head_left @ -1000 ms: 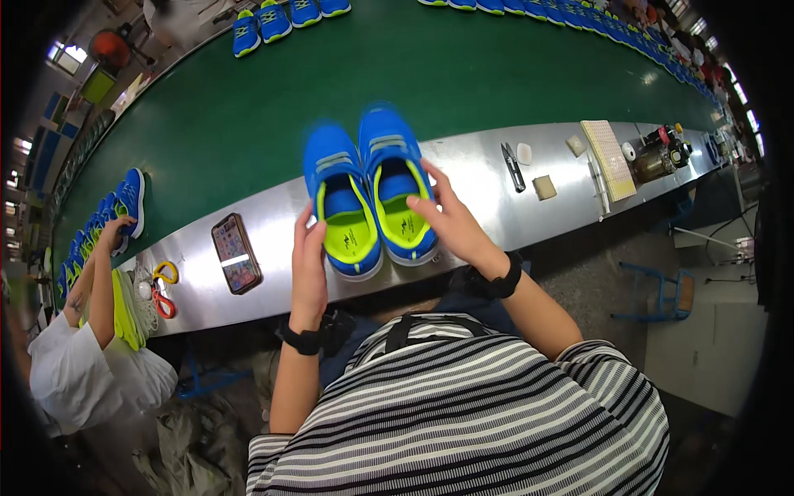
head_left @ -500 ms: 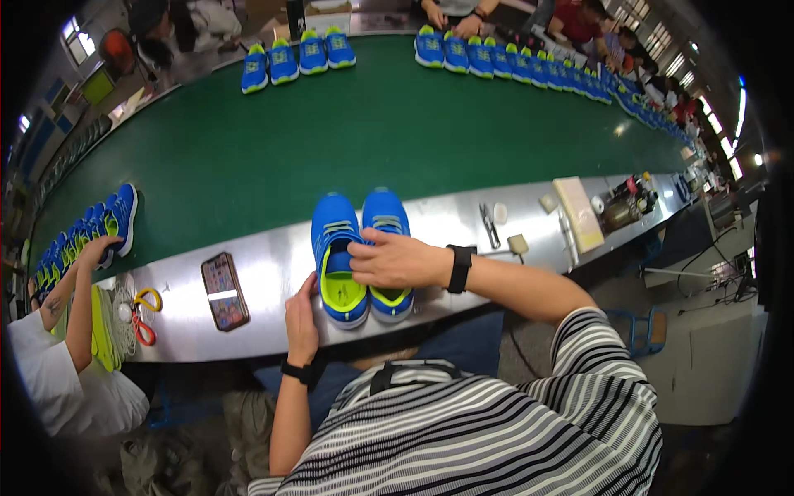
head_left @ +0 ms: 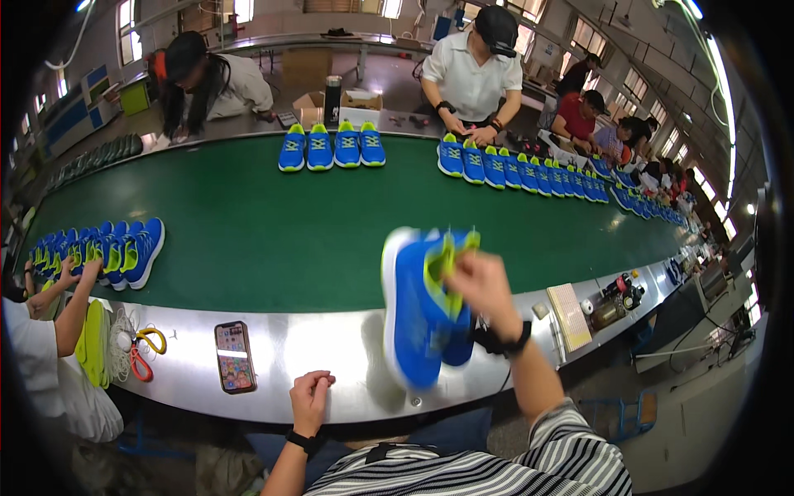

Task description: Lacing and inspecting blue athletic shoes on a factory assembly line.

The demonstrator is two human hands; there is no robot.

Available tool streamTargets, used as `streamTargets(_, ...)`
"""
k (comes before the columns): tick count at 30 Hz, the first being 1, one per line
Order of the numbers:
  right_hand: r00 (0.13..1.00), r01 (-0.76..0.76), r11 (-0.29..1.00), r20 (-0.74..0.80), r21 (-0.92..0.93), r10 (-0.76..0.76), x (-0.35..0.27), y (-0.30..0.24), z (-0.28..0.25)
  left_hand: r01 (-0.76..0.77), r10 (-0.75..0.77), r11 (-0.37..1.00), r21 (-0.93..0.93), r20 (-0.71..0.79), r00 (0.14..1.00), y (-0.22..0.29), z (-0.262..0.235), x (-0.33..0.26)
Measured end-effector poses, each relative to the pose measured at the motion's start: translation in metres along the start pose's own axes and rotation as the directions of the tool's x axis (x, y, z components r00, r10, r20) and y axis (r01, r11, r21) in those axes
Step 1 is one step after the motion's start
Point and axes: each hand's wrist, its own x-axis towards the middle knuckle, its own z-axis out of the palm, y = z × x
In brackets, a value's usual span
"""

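A wide green conveyor belt (head_left: 273, 223) curves across the view, edged on the near side by a long brushed-metal table (head_left: 331, 347). Above that table, held in the air, is a pair of bright blue sports shoes with white soles and lime-yellow lining (head_left: 423, 306), blurred by motion. The shoes are pressed side by side, soles facing the person's left. Their long axis runs nearly upright, tilted slightly; which end is the toe cannot be told through the blur.

The right hand (head_left: 480, 281) has its grip closed on the upper ends of the shoes, fingers curled into the lime openings. The left hand (head_left: 311, 398) rests on the near edge of the table, well apart from the shoes, fingers curled into a loose fist and holding nothing.

On the belt, rows of matching blue shoes (head_left: 107, 248) stand at the far left, where another worker's hand (head_left: 89, 269) touches them, and more line the far edge (head_left: 331, 147). On the table lie a smartphone with a lit screen (head_left: 234, 356), orange-handled scissors (head_left: 145, 351) and, to the right, a pale ridged pad (head_left: 569, 316). Nothing lies between the shoes and the table under them.
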Motion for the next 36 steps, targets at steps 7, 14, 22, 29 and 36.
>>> streamTargets(7,0.824,0.036,0.947,-0.527,-0.318,-0.208,0.256,0.015,-0.092,-0.019,0.019,1.0,-0.001,0.05,0.999,-0.006,0.006,0.0)
streamTargets(14,0.917,0.149,0.94,0.313,0.309,-0.248,0.031,-0.018,0.033,-0.078,0.077,0.983,0.164,0.016,0.997,-0.008,-0.006,0.0)
streamTargets(22,0.655,0.258,0.947,0.755,-0.19,-0.027,-0.173,0.015,0.099,-0.183,0.18,0.907,0.378,0.045,0.983,0.046,-0.108,0.108)
streamTargets(29,0.577,0.184,0.972,0.817,-0.148,0.015,-0.169,0.008,0.104,0.194,0.272,0.292,0.936,-0.276,0.922,0.009,-0.317,0.266)
streamTargets(36,0.555,0.16,0.973,0.83,-0.166,0.05,-0.166,0.001,0.118,0.477,-0.158,-0.011,0.879,-0.472,0.867,-0.046,-0.439,0.314)
